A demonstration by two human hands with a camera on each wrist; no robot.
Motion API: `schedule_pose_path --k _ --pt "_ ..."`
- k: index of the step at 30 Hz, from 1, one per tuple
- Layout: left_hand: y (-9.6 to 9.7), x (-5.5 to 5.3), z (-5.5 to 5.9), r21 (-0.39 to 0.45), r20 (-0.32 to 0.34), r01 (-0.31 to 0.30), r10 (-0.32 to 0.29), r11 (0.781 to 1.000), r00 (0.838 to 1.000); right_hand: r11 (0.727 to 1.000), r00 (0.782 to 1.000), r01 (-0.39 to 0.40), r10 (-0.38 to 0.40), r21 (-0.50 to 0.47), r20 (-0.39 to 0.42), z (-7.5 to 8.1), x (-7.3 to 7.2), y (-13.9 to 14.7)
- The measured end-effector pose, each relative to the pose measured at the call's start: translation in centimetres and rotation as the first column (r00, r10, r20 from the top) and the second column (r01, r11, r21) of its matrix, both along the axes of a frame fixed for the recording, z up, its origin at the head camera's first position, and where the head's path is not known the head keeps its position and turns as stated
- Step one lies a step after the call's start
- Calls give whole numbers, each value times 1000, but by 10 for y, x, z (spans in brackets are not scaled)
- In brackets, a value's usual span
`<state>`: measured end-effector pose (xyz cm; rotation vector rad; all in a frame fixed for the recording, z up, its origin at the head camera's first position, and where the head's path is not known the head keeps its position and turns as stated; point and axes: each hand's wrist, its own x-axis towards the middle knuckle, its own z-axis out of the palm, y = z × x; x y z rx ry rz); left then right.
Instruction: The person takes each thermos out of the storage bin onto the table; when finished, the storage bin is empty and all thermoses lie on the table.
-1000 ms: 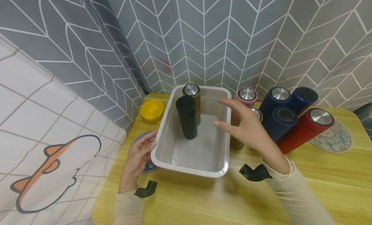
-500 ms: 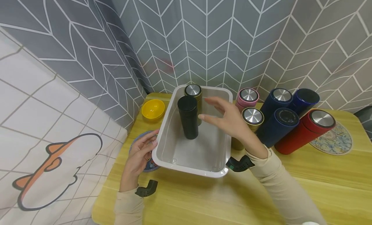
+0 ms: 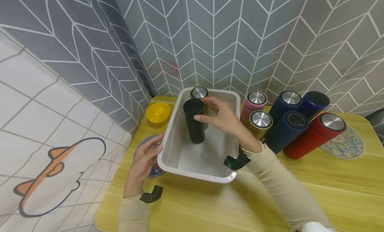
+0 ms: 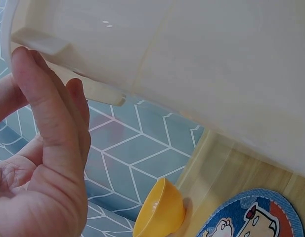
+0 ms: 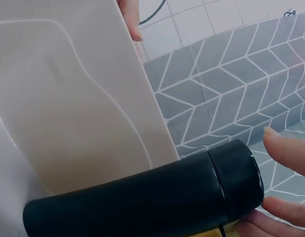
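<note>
My left hand holds the left rim of a white plastic tub. In the left wrist view its fingers reach up to the handle ledge below the rim. Inside the tub a black thermos flask stands upright, with a gold flask partly hidden behind it. My right hand is over the tub, around the black flask's lid. In the right wrist view the thumb is apart from the lid, and the fingers below are at its edge.
Right of the tub stand a pink flask, another gold flask, several blue ones and a red one. A round patterned mat lies beyond. On the left are a yellow bowl and a blue mat.
My right hand has moved left, from the tub's right side to the black flask's lid. The left hand keeps its place on the rim.
</note>
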<state>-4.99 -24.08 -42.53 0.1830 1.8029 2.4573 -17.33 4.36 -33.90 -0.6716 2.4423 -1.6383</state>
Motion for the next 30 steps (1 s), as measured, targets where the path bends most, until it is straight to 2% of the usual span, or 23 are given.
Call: schedule_pose_path --k 11,20,25,30 --pt "1 0 0 0 15 -7 7 1000 1000 998 1000 0 0 56 3 -6 -4 -12" --pt "1 0 0 10 13 0 0 1000 1000 993 998 40 -35 107 -53 -13 -3 -26" --pt "0 0 -1 26 -5 8 -8 1000 1000 994 997 65 -62 85 -37 -14 -3 -28" --pt "0 -1 -1 25 -5 11 -11 1000 1000 997 999 50 -48 55 -22 -15 -3 -29"
